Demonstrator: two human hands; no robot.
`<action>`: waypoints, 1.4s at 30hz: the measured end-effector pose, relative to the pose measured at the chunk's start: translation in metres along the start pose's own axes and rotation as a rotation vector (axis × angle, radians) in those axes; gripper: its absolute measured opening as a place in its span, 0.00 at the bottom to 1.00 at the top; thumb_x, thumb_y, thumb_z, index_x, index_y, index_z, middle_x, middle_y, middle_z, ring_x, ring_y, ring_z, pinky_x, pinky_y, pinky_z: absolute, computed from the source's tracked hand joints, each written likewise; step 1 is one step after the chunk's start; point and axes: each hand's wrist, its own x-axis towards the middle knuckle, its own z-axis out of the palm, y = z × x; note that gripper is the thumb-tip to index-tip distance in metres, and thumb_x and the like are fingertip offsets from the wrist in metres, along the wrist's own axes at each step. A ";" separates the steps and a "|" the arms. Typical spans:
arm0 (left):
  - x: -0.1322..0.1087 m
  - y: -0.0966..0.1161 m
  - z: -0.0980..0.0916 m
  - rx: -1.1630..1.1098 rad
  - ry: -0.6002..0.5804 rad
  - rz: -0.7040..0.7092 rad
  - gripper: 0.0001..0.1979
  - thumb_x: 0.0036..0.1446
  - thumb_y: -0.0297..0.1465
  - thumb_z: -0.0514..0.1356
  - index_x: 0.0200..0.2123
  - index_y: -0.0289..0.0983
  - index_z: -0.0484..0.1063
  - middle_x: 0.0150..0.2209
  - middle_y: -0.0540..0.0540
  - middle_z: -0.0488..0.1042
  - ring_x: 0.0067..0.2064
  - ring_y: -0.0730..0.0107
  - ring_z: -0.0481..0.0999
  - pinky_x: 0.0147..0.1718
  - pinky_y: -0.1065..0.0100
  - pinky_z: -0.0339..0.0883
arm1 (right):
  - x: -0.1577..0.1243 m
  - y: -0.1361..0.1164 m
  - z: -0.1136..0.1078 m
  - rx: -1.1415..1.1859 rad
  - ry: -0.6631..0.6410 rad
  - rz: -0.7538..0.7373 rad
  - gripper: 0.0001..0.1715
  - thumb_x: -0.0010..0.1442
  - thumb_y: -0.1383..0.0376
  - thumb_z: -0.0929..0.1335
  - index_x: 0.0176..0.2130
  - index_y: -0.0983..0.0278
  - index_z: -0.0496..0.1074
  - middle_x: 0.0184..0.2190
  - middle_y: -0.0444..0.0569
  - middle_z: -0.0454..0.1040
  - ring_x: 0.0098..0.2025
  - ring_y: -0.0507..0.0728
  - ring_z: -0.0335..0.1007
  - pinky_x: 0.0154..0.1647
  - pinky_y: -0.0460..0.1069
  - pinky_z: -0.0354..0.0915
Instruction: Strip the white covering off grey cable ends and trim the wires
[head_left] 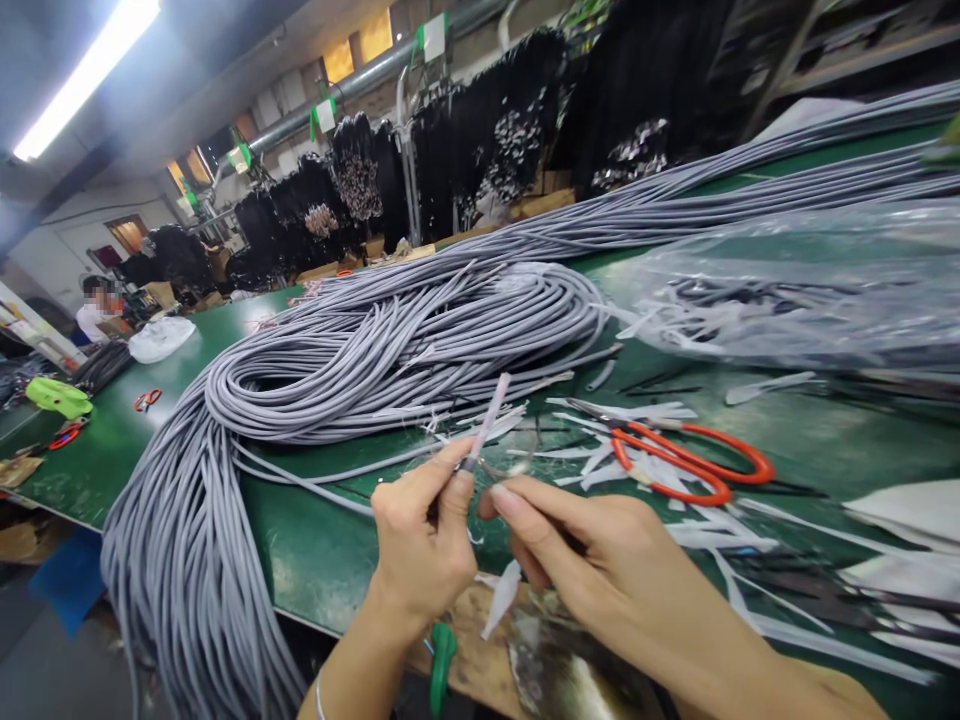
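My left hand (424, 535) is closed around a grey cable near its end. From its fingertips rises the cable's stripped end (491, 415), which shows a pinkish-white inner layer. Close beside it, my right hand (607, 565) pinches a thin strand (491, 470) at the base of that layer; its material is too small to make out. Red-handled scissors (694, 465) lie beyond my right hand, among white strips (600, 460). Behind my hands, a large coil of grey cables (405, 350) rests on the green table (300, 550).
Loose cables (187, 540) drape over the near table edge. A clear plastic bag (795, 290) of scraps lies at right. Smaller red-handled scissors (148, 400) are at left. A green clamp handle (442, 665) stands below my hands. Black bundles (450, 160) hang behind; a person (97, 310) is far left.
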 end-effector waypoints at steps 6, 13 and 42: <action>-0.001 -0.002 0.001 -0.008 -0.028 0.040 0.14 0.60 0.26 0.50 0.45 0.33 0.72 0.28 0.44 0.79 0.32 0.68 0.78 0.33 0.71 0.72 | 0.002 0.000 -0.001 -0.017 0.051 -0.028 0.21 0.62 0.64 0.56 0.19 0.61 0.57 0.10 0.38 0.58 0.11 0.47 0.53 0.14 0.43 0.52; 0.000 -0.001 0.004 0.071 -0.021 0.148 0.12 0.58 0.24 0.52 0.41 0.31 0.74 0.26 0.43 0.77 0.24 0.72 0.73 0.24 0.73 0.70 | 0.001 0.000 -0.003 -0.122 0.137 -0.133 0.20 0.63 0.66 0.56 0.20 0.61 0.58 0.09 0.37 0.58 0.10 0.46 0.53 0.13 0.42 0.52; -0.004 -0.001 0.006 -0.456 0.175 -0.420 0.19 0.56 0.44 0.55 0.24 0.33 0.68 0.13 0.56 0.60 0.10 0.81 0.63 0.08 0.80 0.52 | -0.006 -0.004 0.003 -0.038 0.269 -0.096 0.14 0.61 0.64 0.59 0.29 0.62 0.70 0.20 0.43 0.73 0.19 0.49 0.67 0.21 0.43 0.61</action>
